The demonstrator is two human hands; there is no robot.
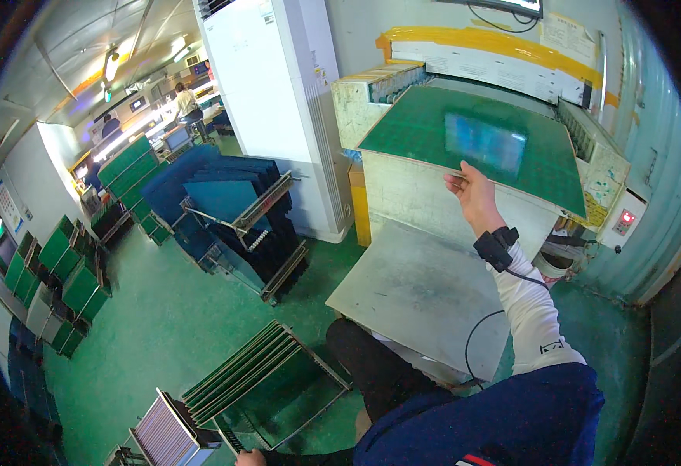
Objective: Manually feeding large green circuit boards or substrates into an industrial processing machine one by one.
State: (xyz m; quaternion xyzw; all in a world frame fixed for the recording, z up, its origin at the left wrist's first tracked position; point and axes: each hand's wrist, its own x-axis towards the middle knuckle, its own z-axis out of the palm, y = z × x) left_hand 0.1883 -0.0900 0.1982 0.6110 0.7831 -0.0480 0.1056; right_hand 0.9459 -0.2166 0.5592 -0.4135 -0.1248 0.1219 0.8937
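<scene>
A large, glossy green circuit board panel (410,124) lies tilted on top of the pale workstand (434,186), a bluish reflection showing on its face. At the middle of its front edge, my right hand (474,193) pinches the rim between thumb and fingers, palm side up. A black band with a cable wraps that wrist. Down at the lower edge of the view, my left hand (250,458) is beside the corner of a metal rack (309,419) holding several upright green panels (243,365). Its fingers are mostly cut off, so their grip is hidden.
A grey board (426,272) spreads low before the workstand. On the left, a cart (263,206) carries dark blue panels; more racks with green panels (69,256) line the floor. A white cabinet (271,101) stands behind. A red-lit socket box (624,220) is at right. People work far back.
</scene>
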